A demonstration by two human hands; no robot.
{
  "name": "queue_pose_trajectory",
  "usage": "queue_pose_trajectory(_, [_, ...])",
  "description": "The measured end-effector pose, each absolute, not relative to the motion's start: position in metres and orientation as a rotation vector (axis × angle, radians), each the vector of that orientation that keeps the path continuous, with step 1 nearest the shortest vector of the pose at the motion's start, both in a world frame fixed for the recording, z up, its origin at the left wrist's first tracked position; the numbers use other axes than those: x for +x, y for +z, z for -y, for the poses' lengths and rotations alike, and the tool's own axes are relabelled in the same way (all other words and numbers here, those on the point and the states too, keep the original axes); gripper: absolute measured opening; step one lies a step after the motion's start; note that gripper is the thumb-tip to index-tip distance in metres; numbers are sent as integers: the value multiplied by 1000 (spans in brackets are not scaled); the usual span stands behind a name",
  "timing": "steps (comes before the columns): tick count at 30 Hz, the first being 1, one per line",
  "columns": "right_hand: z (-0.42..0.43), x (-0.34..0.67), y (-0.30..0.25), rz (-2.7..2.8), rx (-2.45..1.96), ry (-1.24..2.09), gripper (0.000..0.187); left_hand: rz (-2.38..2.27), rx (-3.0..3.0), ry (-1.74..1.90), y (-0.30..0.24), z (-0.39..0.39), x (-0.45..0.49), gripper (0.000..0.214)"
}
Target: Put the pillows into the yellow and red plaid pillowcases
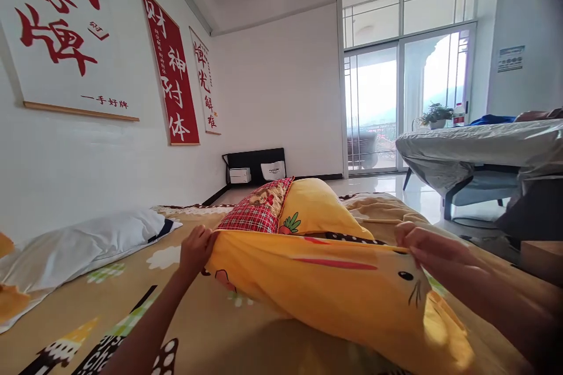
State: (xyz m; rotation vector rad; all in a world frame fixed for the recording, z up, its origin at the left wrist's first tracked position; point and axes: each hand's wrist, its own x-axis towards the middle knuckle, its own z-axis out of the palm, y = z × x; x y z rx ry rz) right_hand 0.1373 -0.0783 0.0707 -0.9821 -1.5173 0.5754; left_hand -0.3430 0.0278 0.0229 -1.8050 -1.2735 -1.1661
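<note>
A yellow pillowcase with a printed animal face and a pink stripe is stretched between my two hands above the bed. My left hand grips its upper left corner in a closed fist. At the upper right, my right hand pinches the edge near the printed eye. The cloth sags in the middle, and its lower right end hangs in folds. Just beyond it lie a red plaid pillow with a bear picture and a yellow pillow with a carrot print.
A patterned tan bedspread covers the bed. To the left lies a white pillow. Beyond the bed, a low black rack stands against the wall. At right are a plastic-covered table and a chair.
</note>
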Motion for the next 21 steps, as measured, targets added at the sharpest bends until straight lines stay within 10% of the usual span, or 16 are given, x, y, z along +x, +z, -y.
queue_pose_trajectory(11, [91, 124, 164, 1681, -901, 674, 32, 1075, -1446, -703, 211, 27, -378, 42])
queue_pose_trajectory(21, [82, 95, 193, 1833, -1121, -392, 15, 1100, -1387, -715, 257, 56, -362, 46])
